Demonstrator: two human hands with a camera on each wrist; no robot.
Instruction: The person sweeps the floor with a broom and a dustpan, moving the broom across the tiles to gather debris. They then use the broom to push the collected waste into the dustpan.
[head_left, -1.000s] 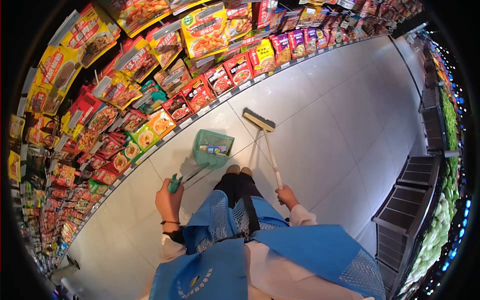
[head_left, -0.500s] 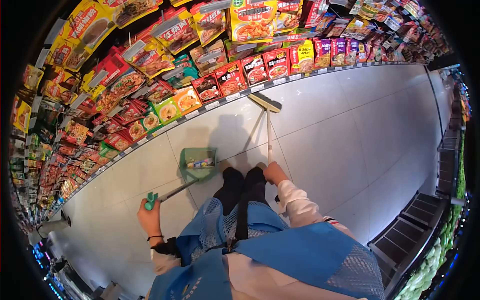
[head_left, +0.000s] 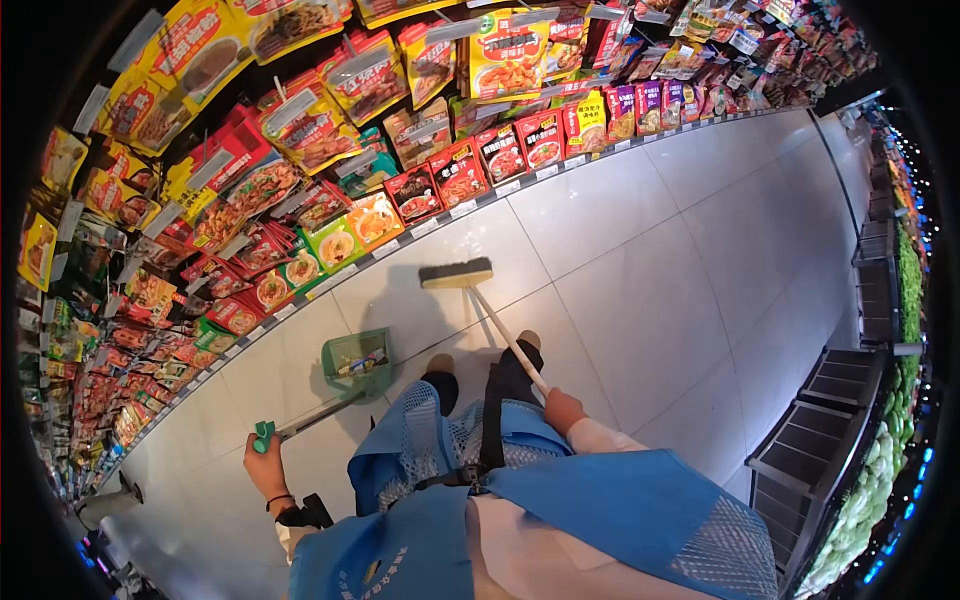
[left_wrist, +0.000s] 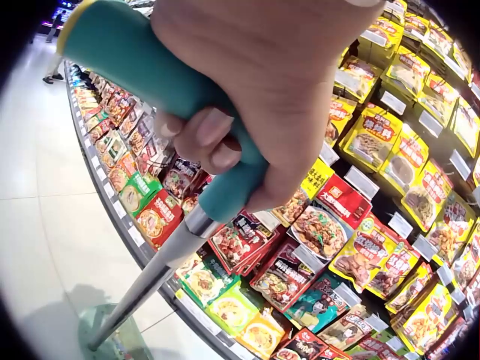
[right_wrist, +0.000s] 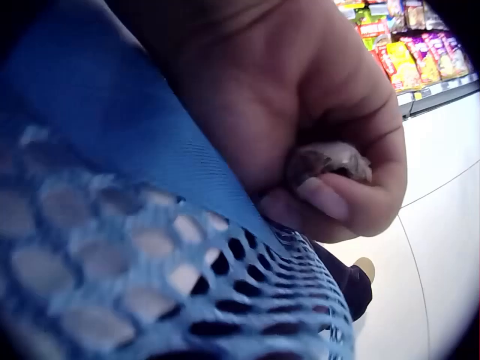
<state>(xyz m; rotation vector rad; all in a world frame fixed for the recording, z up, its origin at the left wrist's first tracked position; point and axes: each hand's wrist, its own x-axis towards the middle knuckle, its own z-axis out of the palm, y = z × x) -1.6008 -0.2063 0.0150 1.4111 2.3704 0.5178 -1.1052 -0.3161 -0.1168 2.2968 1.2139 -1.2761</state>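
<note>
Left grip (head_left: 264,466): curled firmly round the dustpan handle (head_left: 320,416); dustpan (head_left: 362,388) between 1 and 2 o'clock. Right grip (head_left: 565,410): curled round the broom handle (head_left: 508,338), long axis toward 11 o'clock. Broom head (head_left: 455,273): nearer right grip, 1 to 2 o'clock from dustpan.

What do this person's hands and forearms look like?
Left hand and right hand are both ungloved. Left wrist: thin dark bracelet, then a bulky black strap. Right arm: loose off-white fabric sleeve. No markings legible on either.
</note>
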